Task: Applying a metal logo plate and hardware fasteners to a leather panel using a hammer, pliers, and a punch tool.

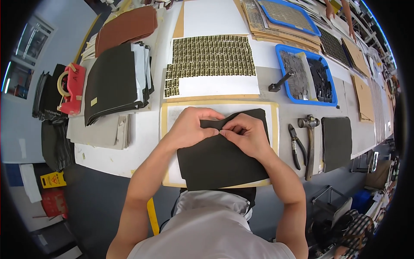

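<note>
A black, leather-like sheet point(220, 166) lies over a white board with tan taped edges point(164, 129) in front of me. Its far edge is bent up in the middle. My left hand point(192, 128) grips that raised edge, thumb on the near side and fingers behind. Close beside it, my right hand point(246, 134) pinches the same edge. Thumbs and fingertips of both hands meet there; whether a tiny piece sits between them is too small to tell. Beyond the board, a white sheet carries rows of small dark-and-gold pieces point(211, 56).
Pliers point(296, 146), a hammer point(310, 146) and a black stack point(337, 143) lie at right. A blue tray point(282, 73) of dark pieces and a black metal tool point(280, 83) stand beyond. Black sheets point(112, 82) and a red tape dispenser point(74, 88) are left. Another person's hand point(330, 11) shows far right.
</note>
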`<state>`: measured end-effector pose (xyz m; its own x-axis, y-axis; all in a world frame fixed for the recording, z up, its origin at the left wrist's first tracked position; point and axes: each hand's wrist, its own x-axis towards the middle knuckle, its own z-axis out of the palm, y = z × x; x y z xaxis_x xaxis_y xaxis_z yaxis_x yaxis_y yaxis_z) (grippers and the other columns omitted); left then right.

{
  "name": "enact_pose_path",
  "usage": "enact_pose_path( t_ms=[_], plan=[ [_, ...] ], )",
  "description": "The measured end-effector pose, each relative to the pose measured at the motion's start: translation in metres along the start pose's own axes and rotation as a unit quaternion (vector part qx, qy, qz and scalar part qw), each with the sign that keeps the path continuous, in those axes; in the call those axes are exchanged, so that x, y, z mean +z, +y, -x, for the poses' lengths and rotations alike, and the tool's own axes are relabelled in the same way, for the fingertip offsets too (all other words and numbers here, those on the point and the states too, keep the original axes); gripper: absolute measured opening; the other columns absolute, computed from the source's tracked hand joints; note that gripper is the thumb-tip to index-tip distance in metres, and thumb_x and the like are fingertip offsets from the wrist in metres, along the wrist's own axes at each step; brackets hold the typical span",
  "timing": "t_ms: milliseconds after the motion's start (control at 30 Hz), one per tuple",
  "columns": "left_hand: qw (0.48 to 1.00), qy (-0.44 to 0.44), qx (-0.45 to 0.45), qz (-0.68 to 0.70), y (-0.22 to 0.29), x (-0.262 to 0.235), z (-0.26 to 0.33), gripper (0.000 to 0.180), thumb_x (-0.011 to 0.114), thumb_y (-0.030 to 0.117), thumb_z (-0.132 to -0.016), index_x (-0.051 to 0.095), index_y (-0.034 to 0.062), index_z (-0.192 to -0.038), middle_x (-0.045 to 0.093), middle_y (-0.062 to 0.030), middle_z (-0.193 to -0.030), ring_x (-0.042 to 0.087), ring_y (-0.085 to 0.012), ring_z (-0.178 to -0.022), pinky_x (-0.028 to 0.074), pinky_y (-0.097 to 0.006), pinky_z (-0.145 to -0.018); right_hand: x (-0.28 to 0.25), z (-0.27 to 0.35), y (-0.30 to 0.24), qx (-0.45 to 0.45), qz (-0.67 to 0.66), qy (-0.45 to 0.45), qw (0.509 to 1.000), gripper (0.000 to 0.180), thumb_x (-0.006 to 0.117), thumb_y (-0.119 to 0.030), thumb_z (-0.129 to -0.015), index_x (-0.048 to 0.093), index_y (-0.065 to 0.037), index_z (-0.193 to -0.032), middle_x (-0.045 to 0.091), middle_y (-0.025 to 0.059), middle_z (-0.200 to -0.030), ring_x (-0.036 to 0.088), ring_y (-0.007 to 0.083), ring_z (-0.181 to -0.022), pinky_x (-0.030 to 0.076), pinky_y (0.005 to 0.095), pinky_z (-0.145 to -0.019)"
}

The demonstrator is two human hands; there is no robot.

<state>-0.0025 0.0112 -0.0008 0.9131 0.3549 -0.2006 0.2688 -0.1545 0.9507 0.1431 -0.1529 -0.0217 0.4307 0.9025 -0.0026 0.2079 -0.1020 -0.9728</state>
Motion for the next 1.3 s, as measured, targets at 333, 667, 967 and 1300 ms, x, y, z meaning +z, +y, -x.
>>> enact_pose_path(
  t_ms=[333,667,967,1300],
  plan=[
    [0.999,0.006,0.033,-0.016,0.0013,-0.0008,0.0036,0.038,0.081,-0.001,-0.077,0.073,-0.0013,-0.115,0.075,-0.0085,-0.108,0.069,-0.0152,-0.102,0.054,-0.030,-0.093,0.0048,0.0006,-0.0037,-0.026,0.017,0.021,0.999,0.009,0.080,-0.004,-0.080,0.072,-0.001,-0.084,0.067,0.0087,-0.083,0.068,0.0153,-0.062,0.052,0.0292,-0.057],
    [1.000,0.001,0.000,0.010,0.0057,0.0056,0.0036,0.037,0.079,-0.005,-0.079,0.073,-0.0009,-0.115,0.074,-0.0085,-0.110,0.068,-0.0164,-0.106,0.053,-0.031,-0.096,-0.0006,0.0006,-0.0033,-0.024,0.062,0.027,0.997,0.008,0.080,-0.004,-0.079,0.073,-0.003,-0.083,0.066,0.0092,-0.082,0.068,0.0187,-0.061,0.052,0.0308,-0.058],
    [0.999,0.023,-0.026,0.002,0.0060,0.0046,0.0031,0.037,0.082,-0.003,-0.077,0.075,-0.0011,-0.113,0.075,-0.0080,-0.106,0.069,-0.0138,-0.099,0.055,-0.029,-0.090,-0.0029,0.0019,-0.0055,-0.040,0.058,0.008,0.997,0.012,0.080,-0.004,-0.081,0.072,-0.002,-0.089,0.066,0.0092,-0.086,0.067,0.0183,-0.063,0.052,0.0310,-0.058],
    [0.999,0.024,-0.019,0.035,0.0043,0.0029,0.0036,0.041,0.083,-0.004,-0.076,0.073,-0.0011,-0.116,0.075,-0.0095,-0.110,0.069,-0.0162,-0.105,0.055,-0.030,-0.092,-0.0029,0.0009,-0.0027,-0.033,0.026,0.002,0.999,0.010,0.080,-0.001,-0.080,0.073,-0.002,-0.087,0.066,0.0078,-0.084,0.067,0.0151,-0.064,0.052,0.0286,-0.058]
  ],
)
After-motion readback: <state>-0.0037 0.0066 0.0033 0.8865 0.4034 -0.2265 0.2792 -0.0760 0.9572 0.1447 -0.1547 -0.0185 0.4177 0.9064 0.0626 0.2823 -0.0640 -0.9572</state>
